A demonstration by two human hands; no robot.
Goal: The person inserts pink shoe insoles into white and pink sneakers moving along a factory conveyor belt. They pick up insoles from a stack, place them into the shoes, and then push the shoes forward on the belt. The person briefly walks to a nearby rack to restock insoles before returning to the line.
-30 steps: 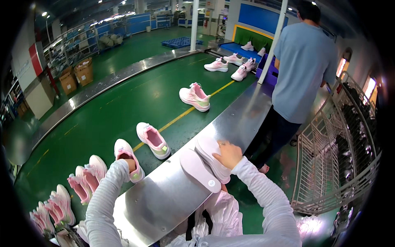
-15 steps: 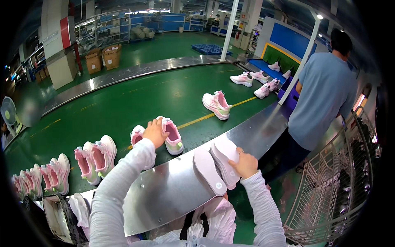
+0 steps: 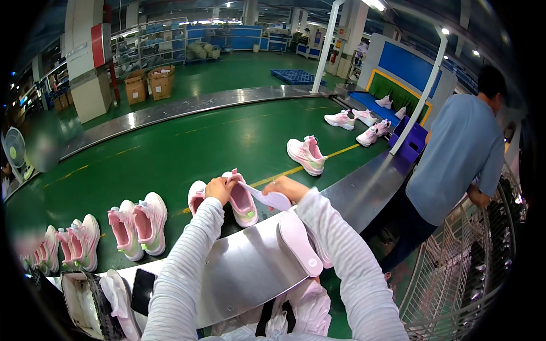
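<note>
Left hand (image 3: 219, 186): grips the heel collar of a pink shoe (image 3: 242, 199) on the green belt (image 3: 170, 153), fingers clamped on the collar edge.
Right hand (image 3: 287, 186): holds a pale insole (image 3: 267, 196), fingers closed on its rear end, toe end pointing into the shoe mouth.
Insole position: slanted between the 2 hands, tip at or just inside the opening; how deep cannot be told.
Shoe position: on the belt just beyond the steel bench (image 3: 250, 267), with its partner shoe (image 3: 196, 196) touching or just beside it on the left.
Spare insoles (image 3: 301, 244): stacked on the bench near the right forearm, within easy reach.
Doing it well: keep the collar pulled wide, feed the toe end low along the shoe floor, then press the heel end flat so nothing curls or bunches.
Risk: a folded tip near the toe, or the shoe sliding on the belt if the left grip slackens.
Nearby: more pink pairs (image 3: 139, 224) along the belt at left, 1 more pair (image 3: 307, 154) farther on, a person in a blue shirt (image 3: 455, 153) at right beside a wire cart (image 3: 460, 284).
</note>
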